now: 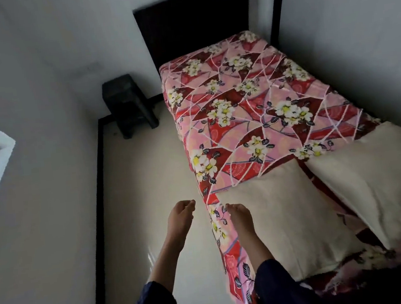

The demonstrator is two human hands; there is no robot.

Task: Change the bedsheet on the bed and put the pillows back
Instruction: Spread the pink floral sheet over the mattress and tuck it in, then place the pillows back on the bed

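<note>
Dark blue sleeves (280,290) sit lowest in frame, both forearms reaching forward. Left hand (180,216) hangs over the pale floor (143,183), fingers loosely curled, holding nothing. Right hand (238,217) is apart from it, also loosely curled and holding nothing, right at the hanging edge of the floral bedsheet (251,101). Cannot tell if the fingertips touch the cloth.

The bedsheet is spread over the whole top and drapes down the left side, fairly smooth. Two cream pillows lie on it at the near end, side by side with a gap between: near pillow (284,219) just beside the right hand, far pillow (382,181) against the right wall. Dark end board (194,22) stands at the far end. A black plastic stool (126,102) is in the far left corner, well apart from the hands.

Judged risks: pulling the sheet with the pillows on it would drag them off onto the floor. The far pillow sits by the wall and could slip down the gap.

No containers in view; only the sheet-covered top carries anything, namely the two pillows.
</note>
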